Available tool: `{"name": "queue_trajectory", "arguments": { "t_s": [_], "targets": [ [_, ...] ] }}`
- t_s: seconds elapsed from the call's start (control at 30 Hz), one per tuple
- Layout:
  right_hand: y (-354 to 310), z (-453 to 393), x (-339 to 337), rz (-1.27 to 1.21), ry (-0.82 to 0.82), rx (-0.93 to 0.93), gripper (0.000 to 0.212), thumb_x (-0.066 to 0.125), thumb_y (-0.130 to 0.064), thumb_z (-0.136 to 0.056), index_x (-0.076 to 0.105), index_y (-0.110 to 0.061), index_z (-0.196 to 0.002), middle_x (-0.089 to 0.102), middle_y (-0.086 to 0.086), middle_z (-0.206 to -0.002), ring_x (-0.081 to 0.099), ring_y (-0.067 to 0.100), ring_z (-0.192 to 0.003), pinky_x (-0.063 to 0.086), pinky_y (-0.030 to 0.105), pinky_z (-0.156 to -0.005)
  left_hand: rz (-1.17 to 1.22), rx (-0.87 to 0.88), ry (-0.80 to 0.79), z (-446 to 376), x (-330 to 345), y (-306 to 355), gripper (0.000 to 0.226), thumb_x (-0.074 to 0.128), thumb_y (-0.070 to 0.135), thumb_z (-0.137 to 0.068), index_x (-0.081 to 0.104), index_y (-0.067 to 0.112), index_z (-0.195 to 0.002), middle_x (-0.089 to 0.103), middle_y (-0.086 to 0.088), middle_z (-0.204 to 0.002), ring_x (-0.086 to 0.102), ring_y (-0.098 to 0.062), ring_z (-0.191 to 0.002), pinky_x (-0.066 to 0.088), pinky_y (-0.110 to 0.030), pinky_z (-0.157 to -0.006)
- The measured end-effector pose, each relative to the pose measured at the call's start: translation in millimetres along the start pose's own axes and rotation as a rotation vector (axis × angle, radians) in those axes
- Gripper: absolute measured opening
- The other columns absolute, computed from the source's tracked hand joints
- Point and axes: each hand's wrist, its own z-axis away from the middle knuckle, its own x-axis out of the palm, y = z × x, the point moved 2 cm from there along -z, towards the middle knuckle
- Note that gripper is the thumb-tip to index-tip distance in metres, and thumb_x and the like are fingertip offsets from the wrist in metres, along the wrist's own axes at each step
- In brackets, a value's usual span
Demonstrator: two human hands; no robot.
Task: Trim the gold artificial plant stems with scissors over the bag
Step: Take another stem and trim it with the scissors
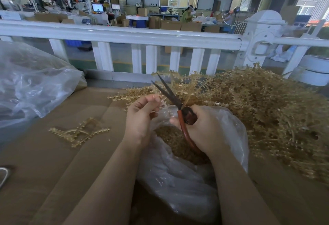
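Gold stem [161, 103] pinched in left hand [140, 116], beside open scissors [170, 95]

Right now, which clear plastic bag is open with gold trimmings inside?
The bag under the hands, beneath the scissors; the big bag at left lies aside.

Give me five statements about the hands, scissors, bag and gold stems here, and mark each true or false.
1. The right hand grips the scissors by their red handles. True.
2. The scissor blades are closed tight. False: they stand apart, tips pointing away from the person.
3. The left hand lies flat on the cardboard. False: it pinches a pale stem beside the blades.
4. The clear plastic bag under the hands holds small gold bits. True.
5. The big pile of gold stems lies left of the bag. False: it lies to the right.
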Motion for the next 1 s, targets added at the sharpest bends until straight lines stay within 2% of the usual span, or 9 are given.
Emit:
{"name": "queue_trajectory", "arguments": {
  "t_s": [0.07,0.17,0.27,0.37,0.43,0.53,0.63,0.8,1.0],
  "targets": [
    [-3.5,0.7,-1.2,0.090,0.010,-0.053,0.044,0.065,-0.079,-0.070,0.057,-0.038,-0.084,0.059,-0.023,-0.072,0.056,-0.011,-0.077,0.042,0.011,-0.060,-0.005,0.025,-0.002,-1.1,-1.2,-0.1,0.025,0.056,-0.001,-0.094,0.063,0.011,-0.072,0.052,0.003,-0.062,0.045,-0.009,-0.059,0.040,-0.022,-0.062],
    [-6.5,2.0,-2.1,0.155,-0.008,-0.067,0.045,0.065,-0.079,-0.073,0.056,-0.040,-0.093,0.057,-0.028,-0.079,0.051,-0.013,-0.076,0.036,0.008,-0.059,0.017,0.039,-0.021,-1.3,-0.3,0.1,0.041,0.052,-0.005,-0.093,0.066,0.018,-0.063,0.050,0.002,-0.061,0.041,-0.010,-0.060,0.035,-0.024,-0.063],
    [-7.6,2.9,-3.2,0.178,-0.011,-0.079,0.044,0.064,-0.080,-0.072,0.052,-0.044,-0.093,0.055,-0.029,-0.079,0.048,-0.015,-0.075,0.033,0.007,-0.060,0.010,0.035,-0.041,-0.8,0.3,0.5,0.048,0.050,-0.007,-0.093,0.067,0.021,-0.058,0.049,0.002,-0.060,0.040,-0.011,-0.060,0.034,-0.026,-0.064],
    [-6.7,2.6,-2.6,0.199,0.004,-0.086,0.052,0.062,-0.082,-0.071,0.058,-0.036,-0.095,0.060,-0.024,-0.083,0.052,-0.008,-0.075,0.037,0.008,-0.063,0.004,0.018,-0.045,-1.3,-0.8,0.0,0.048,0.050,-0.007,-0.093,0.068,0.021,-0.058,0.052,0.003,-0.059,0.042,-0.009,-0.060,0.034,-0.025,-0.063],
    [-6.1,2.2,-2.0,0.204,0.021,-0.088,0.059,0.059,-0.084,-0.069,0.062,-0.033,-0.099,0.063,-0.021,-0.084,0.055,-0.003,-0.077,0.046,0.015,-0.066,-0.006,0.010,-0.046,-1.5,-1.1,-0.7,0.050,0.051,-0.007,-0.093,0.069,0.021,-0.056,0.053,0.005,-0.058,0.044,-0.008,-0.060,0.035,-0.024,-0.062],
    [-7.3,2.8,-2.5,0.232,0.068,-0.120,0.057,0.053,-0.087,-0.069,0.059,-0.034,-0.089,0.061,-0.020,-0.076,0.053,-0.002,-0.072,0.045,0.016,-0.062,-0.015,-0.003,-0.050,-0.7,-0.5,-1.6,0.046,0.053,-0.006,-0.092,0.069,0.020,-0.057,0.054,0.005,-0.058,0.045,-0.007,-0.059,0.036,-0.023,-0.062],
    [-8.6,3.6,-3.1,0.250,0.114,-0.149,0.049,0.052,-0.087,-0.070,0.051,-0.038,-0.081,0.056,-0.021,-0.068,0.050,-0.003,-0.064,0.042,0.017,-0.057,-0.017,-0.011,-0.041,-0.3,0.3,-2.0,0.034,0.055,-0.005,-0.092,0.067,0.014,-0.067,0.055,0.004,-0.060,0.045,-0.008,-0.061,0.035,-0.024,-0.063],
    [-6.2,4.0,-1.7,0.246,0.152,-0.162,0.061,0.049,-0.089,-0.070,0.063,-0.031,-0.082,0.060,-0.018,-0.067,0.057,0.002,-0.065,0.053,0.026,-0.059,-0.013,-0.028,-0.038,-0.6,0.5,-1.4,0.021,0.054,-0.004,-0.092,0.064,0.009,-0.078,0.055,0.001,-0.067,0.048,-0.008,-0.063,0.036,-0.025,-0.065],
    [-2.3,2.4,-0.5,0.250,0.117,-0.129,0.062,0.051,-0.090,-0.069,0.064,-0.031,-0.083,0.063,-0.016,-0.069,0.059,0.001,-0.066,0.054,0.025,-0.063,0.040,-0.067,-0.064,-1.2,0.6,-2.7,0.026,0.055,-0.002,-0.092,0.066,0.013,-0.074,0.058,0.004,-0.063,0.052,-0.006,-0.060,0.038,-0.023,-0.065]
  ]
}}
